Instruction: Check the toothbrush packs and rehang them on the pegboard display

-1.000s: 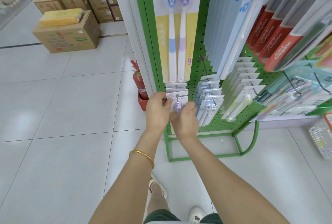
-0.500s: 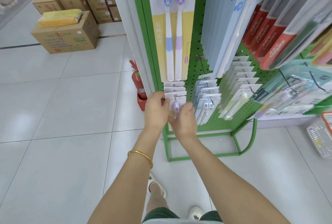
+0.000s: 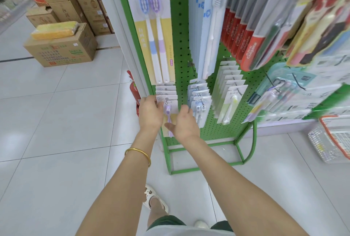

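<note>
Left hand (image 3: 150,112): pinches the left edge of the front toothbrush pack (image 3: 171,103), thumb on the card face; one gold bangle (image 3: 138,153) on the wrist.
Right hand (image 3: 184,122): fingers relaxed and spread, holding nothing, just beside the pack's right edge; contact cannot be told.
Task pack: a white card with one purple brush, hanging on the peg hook (image 3: 166,100) low on the left column of the green pegboard (image 3: 181,46).
Behind it: about three more card tops (image 3: 165,89) on the same peg.
Above: one large twin pack (image 3: 153,27) with two brushes, one blue and one purple, its lower edge just over the peg.
Next peg to the right: a row of small blue-white packs (image 3: 199,99), about five, near the right hand.
Further right: a row of packs with pale yellow-green brushes (image 3: 229,99); count unclear.
Upper right: red Colgate packs (image 3: 244,46), four labels readable; the packs beyond them are blurred.
In the way: nothing lies between the hands and the peg.
Floor, left: one red fire extinguisher (image 3: 132,88) at the stand's corner; stacked cardboard boxes (image 3: 62,50), one carrying a yellow bundle (image 3: 55,31).
Floor, right: one white basket (image 3: 331,141) with an orange rim.
</note>
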A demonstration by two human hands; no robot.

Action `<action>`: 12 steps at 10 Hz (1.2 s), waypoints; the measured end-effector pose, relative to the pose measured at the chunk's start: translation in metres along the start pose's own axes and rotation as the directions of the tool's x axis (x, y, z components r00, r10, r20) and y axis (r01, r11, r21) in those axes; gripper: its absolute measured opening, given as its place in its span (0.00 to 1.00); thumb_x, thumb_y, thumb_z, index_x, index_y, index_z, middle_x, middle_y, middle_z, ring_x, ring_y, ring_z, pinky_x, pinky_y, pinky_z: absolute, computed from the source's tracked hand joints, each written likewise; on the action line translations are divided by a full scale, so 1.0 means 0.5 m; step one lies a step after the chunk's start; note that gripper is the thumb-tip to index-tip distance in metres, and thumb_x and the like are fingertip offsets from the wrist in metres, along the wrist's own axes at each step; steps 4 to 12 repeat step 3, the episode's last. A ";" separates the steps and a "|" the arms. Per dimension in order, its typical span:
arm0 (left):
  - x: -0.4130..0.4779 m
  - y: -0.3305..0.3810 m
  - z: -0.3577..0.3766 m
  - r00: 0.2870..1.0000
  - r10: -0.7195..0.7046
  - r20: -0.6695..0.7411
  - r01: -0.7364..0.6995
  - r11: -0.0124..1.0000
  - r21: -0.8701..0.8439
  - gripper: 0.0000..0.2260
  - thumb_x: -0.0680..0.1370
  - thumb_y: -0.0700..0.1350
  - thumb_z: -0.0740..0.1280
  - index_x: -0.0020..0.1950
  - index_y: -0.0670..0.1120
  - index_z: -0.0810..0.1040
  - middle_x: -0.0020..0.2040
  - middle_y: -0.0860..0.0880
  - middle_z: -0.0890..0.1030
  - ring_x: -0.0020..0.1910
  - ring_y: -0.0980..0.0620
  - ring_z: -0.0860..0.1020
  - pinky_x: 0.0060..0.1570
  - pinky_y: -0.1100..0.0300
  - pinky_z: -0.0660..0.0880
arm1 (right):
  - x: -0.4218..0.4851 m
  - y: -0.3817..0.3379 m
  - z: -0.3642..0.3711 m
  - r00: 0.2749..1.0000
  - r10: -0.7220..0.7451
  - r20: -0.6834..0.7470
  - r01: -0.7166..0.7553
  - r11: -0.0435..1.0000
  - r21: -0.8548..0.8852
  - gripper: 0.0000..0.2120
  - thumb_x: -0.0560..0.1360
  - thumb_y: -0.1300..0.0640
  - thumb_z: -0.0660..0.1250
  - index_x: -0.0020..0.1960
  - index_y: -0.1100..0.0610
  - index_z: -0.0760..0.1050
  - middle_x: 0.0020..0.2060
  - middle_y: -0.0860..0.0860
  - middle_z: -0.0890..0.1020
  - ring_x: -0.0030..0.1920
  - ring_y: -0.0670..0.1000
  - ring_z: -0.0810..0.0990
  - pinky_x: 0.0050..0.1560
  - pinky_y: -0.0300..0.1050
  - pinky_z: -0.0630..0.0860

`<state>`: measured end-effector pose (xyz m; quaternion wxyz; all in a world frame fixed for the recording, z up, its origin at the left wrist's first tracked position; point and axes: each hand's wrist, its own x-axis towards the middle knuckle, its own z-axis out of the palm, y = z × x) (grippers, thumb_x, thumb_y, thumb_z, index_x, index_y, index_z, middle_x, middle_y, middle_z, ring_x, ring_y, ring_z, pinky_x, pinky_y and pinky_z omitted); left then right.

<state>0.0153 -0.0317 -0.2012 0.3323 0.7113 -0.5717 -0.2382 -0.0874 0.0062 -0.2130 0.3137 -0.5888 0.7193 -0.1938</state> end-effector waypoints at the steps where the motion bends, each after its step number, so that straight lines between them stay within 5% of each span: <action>1: -0.030 0.006 -0.007 0.997 -0.049 -0.054 0.049 0.999 0.003 0.07 0.77 0.39 0.62 0.51 0.41 0.77 0.48 0.42 0.72 0.50 0.37 0.75 0.50 0.47 0.75 | -0.023 0.010 -0.022 0.998 -0.055 0.014 0.055 0.998 -0.017 0.28 0.74 0.50 0.70 0.65 0.61 0.60 0.63 0.58 0.67 0.60 0.61 0.72 0.48 0.51 0.70; 2: -0.074 0.009 -0.011 0.987 -0.111 -0.114 0.108 0.994 -0.035 0.14 0.78 0.39 0.62 0.63 0.41 0.73 0.62 0.41 0.70 0.57 0.43 0.74 0.57 0.53 0.71 | -0.057 0.026 -0.047 0.996 -0.082 0.031 0.083 0.996 -0.034 0.25 0.76 0.50 0.66 0.64 0.62 0.61 0.62 0.58 0.68 0.59 0.61 0.73 0.49 0.52 0.71; 12: -0.121 -0.002 0.001 0.982 -0.131 -0.137 0.118 0.988 -0.100 0.14 0.78 0.40 0.63 0.63 0.41 0.72 0.62 0.41 0.69 0.57 0.43 0.75 0.59 0.52 0.72 | -0.080 0.049 -0.071 0.995 -0.100 0.020 0.101 0.995 -0.027 0.24 0.78 0.48 0.63 0.66 0.61 0.62 0.63 0.58 0.69 0.58 0.60 0.74 0.52 0.53 0.74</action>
